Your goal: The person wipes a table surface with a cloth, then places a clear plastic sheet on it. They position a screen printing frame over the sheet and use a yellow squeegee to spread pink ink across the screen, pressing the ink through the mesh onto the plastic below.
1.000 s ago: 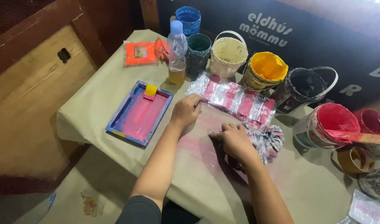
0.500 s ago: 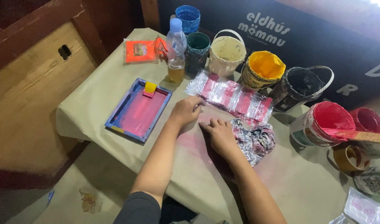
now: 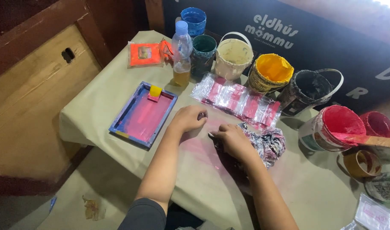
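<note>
Right hand (image 3: pixel 232 140) shifted left, pressing rag (image 3: pixel 267 145) on desk (image 3: pixel 195 187); left hand (image 3: pixel 189 118) curled, empty. Rag: soft, light; bunch anywhere.

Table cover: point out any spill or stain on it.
A pink smear stains the table cover between the left hand and the right hand, which presses a patterned rag. The red paint bucket has drips down its outside.
</note>
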